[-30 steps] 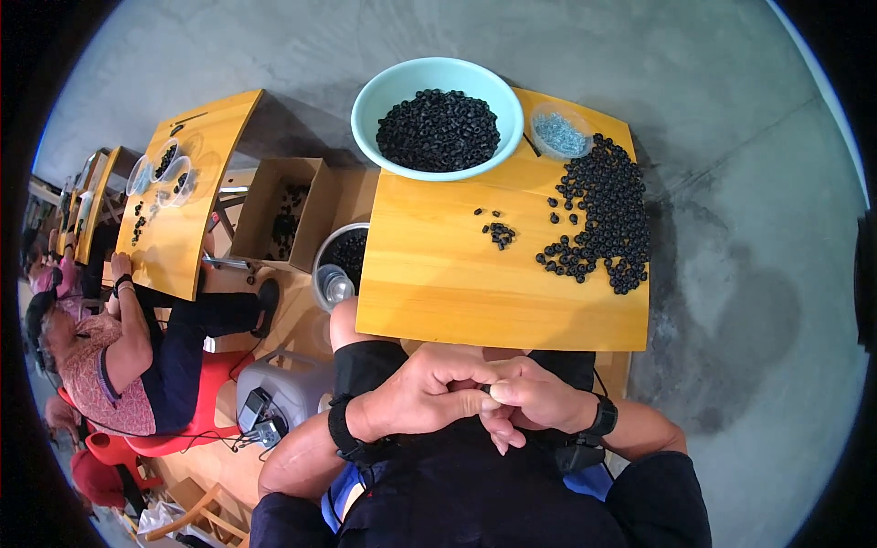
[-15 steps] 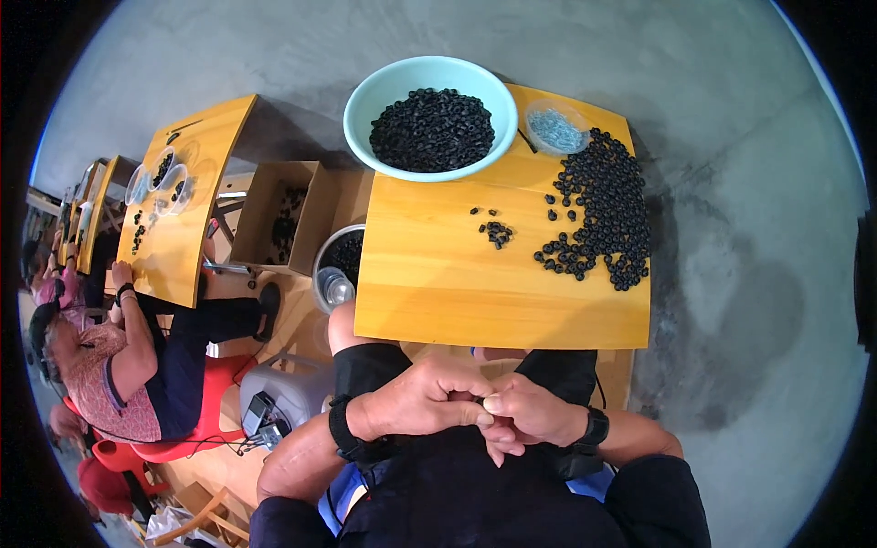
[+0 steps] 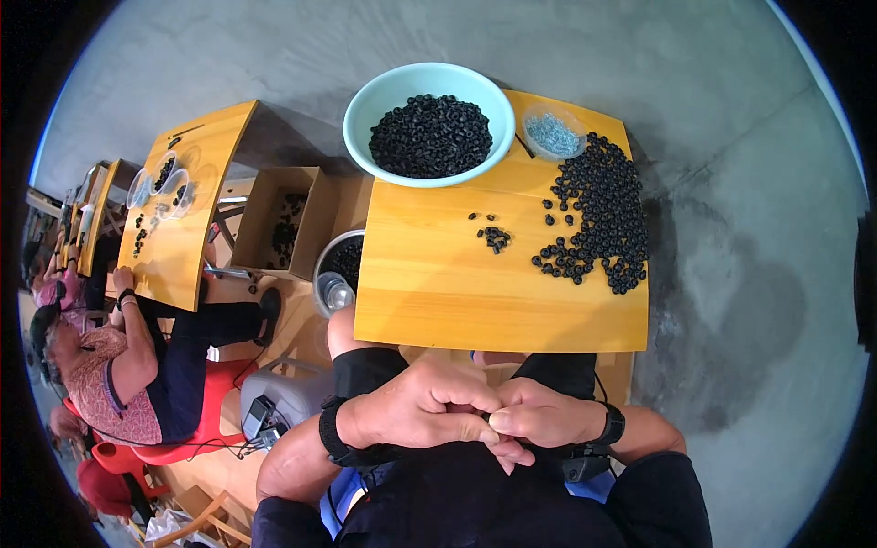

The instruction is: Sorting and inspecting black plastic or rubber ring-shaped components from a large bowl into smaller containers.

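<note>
My left hand (image 3: 425, 402) and my right hand (image 3: 544, 414) meet above my lap, just in front of the wooden table's near edge. Both are closed, thumb tips and fingers pinched together at one spot. Whatever they grip between them is covered by the fingers. On the yellow wooden table (image 3: 438, 301) lies a small group of short black cylindrical pieces (image 3: 494, 238). Further right spreads a large heap of round black ring-like parts (image 3: 605, 205). A clear tub of small silvery metal pieces (image 3: 554, 133) stands behind the heap.
A pale turquoise basin (image 3: 352, 137) full of black parts stands at the table's far left. Left of the table are a metal bowl (image 3: 322, 274) and a cardboard box (image 3: 315, 228). A person (image 3: 119, 365) sits at another wooden table (image 3: 196, 210) on the left.
Both hands stay together above my lap, with the right hand shifted slightly to the right. The dark bit that showed between the fingertips is now covered. The table things look unchanged.
</note>
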A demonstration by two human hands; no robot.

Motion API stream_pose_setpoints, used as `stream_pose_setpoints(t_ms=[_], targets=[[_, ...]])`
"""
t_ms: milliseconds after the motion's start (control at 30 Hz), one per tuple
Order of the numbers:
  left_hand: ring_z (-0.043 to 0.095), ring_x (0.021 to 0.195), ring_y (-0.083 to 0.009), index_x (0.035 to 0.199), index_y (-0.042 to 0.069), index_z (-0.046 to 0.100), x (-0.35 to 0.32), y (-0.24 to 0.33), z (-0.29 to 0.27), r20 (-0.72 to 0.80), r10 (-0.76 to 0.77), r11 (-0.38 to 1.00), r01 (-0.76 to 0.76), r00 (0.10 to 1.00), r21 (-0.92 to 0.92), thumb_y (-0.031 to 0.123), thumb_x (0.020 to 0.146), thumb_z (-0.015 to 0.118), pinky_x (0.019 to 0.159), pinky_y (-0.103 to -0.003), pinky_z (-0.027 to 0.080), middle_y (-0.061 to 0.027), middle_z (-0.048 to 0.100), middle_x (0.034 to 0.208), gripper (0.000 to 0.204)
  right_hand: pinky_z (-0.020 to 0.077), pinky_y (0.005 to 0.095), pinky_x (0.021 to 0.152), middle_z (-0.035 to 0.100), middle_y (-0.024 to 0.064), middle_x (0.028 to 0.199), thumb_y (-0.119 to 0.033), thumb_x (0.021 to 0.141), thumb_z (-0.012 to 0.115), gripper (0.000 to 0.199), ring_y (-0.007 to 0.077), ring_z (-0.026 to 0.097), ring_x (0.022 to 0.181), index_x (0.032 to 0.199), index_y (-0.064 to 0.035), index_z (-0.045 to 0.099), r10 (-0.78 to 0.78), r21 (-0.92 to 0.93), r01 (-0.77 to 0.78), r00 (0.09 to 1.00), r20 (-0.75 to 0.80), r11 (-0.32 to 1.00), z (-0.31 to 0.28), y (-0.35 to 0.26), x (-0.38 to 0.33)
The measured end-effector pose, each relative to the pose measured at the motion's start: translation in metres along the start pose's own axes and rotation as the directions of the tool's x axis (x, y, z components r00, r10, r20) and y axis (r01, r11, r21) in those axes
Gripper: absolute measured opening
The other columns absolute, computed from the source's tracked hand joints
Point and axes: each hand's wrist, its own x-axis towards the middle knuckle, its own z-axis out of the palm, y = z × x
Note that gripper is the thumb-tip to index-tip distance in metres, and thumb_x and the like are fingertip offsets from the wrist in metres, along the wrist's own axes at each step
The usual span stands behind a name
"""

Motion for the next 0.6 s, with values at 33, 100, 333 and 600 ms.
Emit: stream_pose_setpoints(t_ms=[33,100,333,600], targets=[[0.061,0.068,-0.0130,0.090,-0.001,0.068,0.000,0.001,-0.001,0.020,-0.010,1.000,0.011,1.000,-0.006,0.009,0.082,0.075,0.058,-0.028,0.045,-0.0070,0.067,0.076,0.014,0.0524,0.0272,0.053,0.051,0.0013,0.060,-0.025,0.097,0.041,0.031,0.0103,0.053,0.045,0.079,-0.0019,0.051,0.001,0.008,-0.001,1.000,0.004,1.000,-0.001,0.004,0.000],[0.061,0.068,-0.0121,0.091,-0.001,0.068,-0.003,0.001,0.002,0.021,-0.056,0.995,0.057,0.998,-0.076,0.008,0.083,0.074,0.059,-0.028,0.046,-0.0063,0.067,0.076,0.014,0.0524,0.0271,0.054,0.051,0.0010,0.060,-0.024,0.097,0.041,0.029,0.0100,0.053,0.046,0.081,-0.0017,0.051,0.002,0.016,-0.002,1.000,0.009,1.000,-0.001,0.008,0.001],[0.059,0.072,-0.0113,0.098,-0.001,0.067,-0.010,-0.006,0.000,0.113,-0.196,0.976,0.205,0.974,-0.075,0.007,0.087,0.070,0.064,-0.024,0.046,-0.0046,0.065,0.078,0.014,0.0533,0.0326,0.054,0.046,0.0013,0.057,-0.021,0.096,0.043,0.026,0.0124,0.048,0.042,0.080,-0.0020,0.051,0.032,0.261,-0.015,0.998,-0.060,0.965,0.008,0.031,0.009],[0.053,0.070,-0.0124,0.106,0.003,0.068,-0.009,0.001,0.003,-0.066,-0.102,0.992,0.106,0.993,0.064,0.005,0.084,0.071,0.063,-0.027,0.041,-0.0024,0.057,0.078,0.022,0.0539,0.0361,0.051,0.043,0.0009,0.054,-0.025,0.097,0.044,0.034,0.0136,0.049,0.040,0.070,-0.0036,0.048,-0.126,0.096,0.124,0.992,0.024,0.988,-0.014,0.006,0.008]])
